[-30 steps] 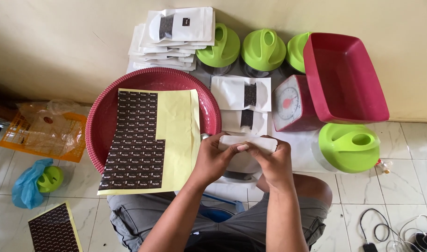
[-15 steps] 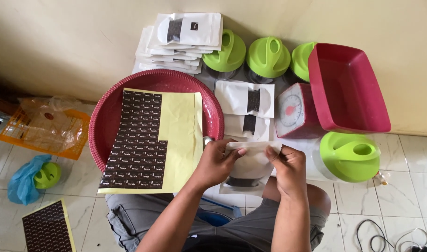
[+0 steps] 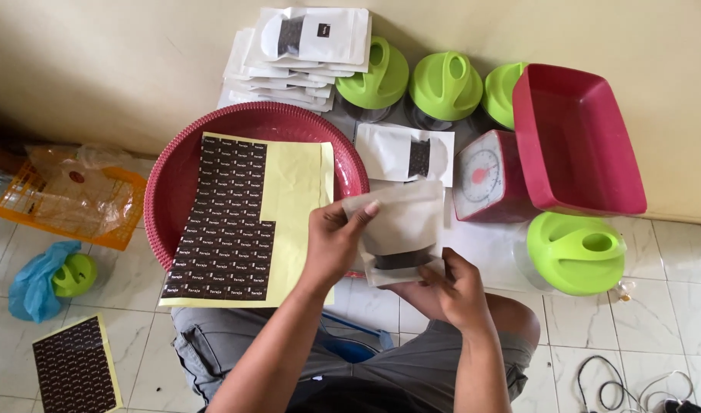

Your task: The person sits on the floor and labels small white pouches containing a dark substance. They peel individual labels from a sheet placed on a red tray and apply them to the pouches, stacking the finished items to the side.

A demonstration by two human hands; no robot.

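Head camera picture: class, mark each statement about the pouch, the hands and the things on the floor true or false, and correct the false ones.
1. Both hands hold the white pouch. True: the left hand grips its left edge, the right hand its lower edge.
2. The sticker sheet lies in a blue basin. False: it lies across the red round basin.
3. The kitchen scale stands beside the red rectangular tub. True.
4. The jar lids by the wall are yellow. False: they are green.
5. A stack of pouches lies by the wall. True.

Pale yellow wall (image 3: 98,69); white tiled floor (image 3: 672,321), daylight.
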